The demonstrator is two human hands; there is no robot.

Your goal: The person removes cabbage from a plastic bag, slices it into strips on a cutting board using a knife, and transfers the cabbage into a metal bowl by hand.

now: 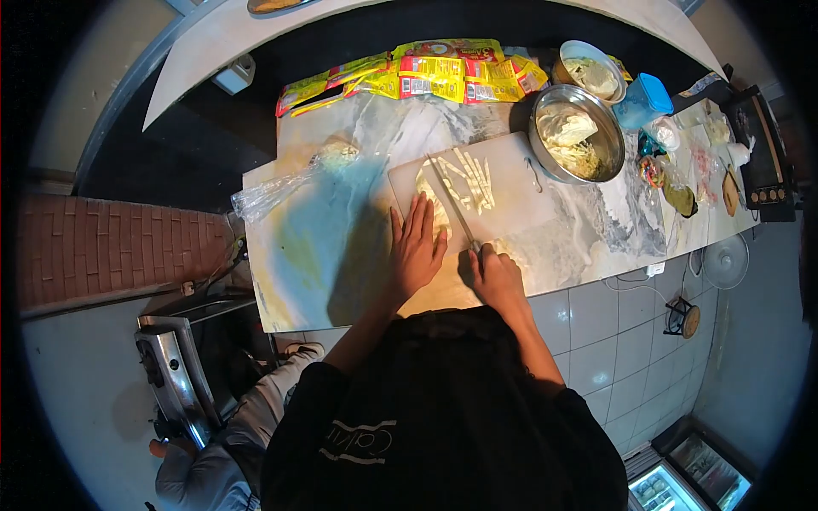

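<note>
A kitchen knife (456, 198) slants across the white cutting board (520, 213), with my right hand (498, 277) closed around its handle. To the left of the blade, my left hand (416, 243) lies with its fingers stretched out over a pale yellow piece of food (439, 215), touching it. The blade runs along the right side of that piece. Cut pale strips (475, 180) lie on the board just right of the knife. I cannot make out exactly what the food is.
A steel bowl (610, 146) with pale food stands right of the board, another bowl (615, 68) behind it. Yellow-red packets (430, 75) line the back; clear plastic (264, 200) lies left. A blue container (652, 92) stands right. Another person's leg (277, 383) shows lower left.
</note>
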